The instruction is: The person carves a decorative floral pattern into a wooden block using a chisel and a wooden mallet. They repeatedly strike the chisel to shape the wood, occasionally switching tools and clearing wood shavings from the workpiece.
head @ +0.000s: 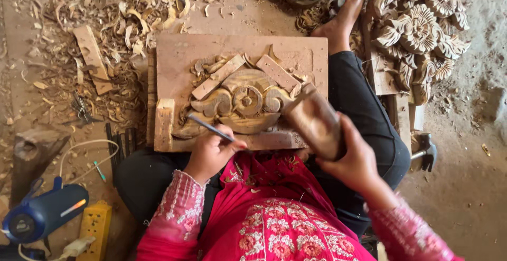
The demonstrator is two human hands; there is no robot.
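While the left hand sits low in the middle of the frame, its grip is closed around a thin metal chisel, whose tip slants up and left onto the carved wooden piece. That carving, with a round scroll at its centre and curling leaves either side, lies on a flat wooden board at the centre of the frame, resting across the person's lap. Two short wood strips lie angled on the board just above the carving. To the right of centre, the right hand has its grip clamped on a wooden mallet, whose blurred head hangs over the lower right corner of the board, near the chisel's handle end but apart from it. Pink embroidered sleeves and a red garment fill the bottom of the frame. A bare foot shows at upper right, beside a pile of finished floral carvings. Wood shavings litter the floor at upper left. A blue power tool and a yellow power strip lie at lower left.
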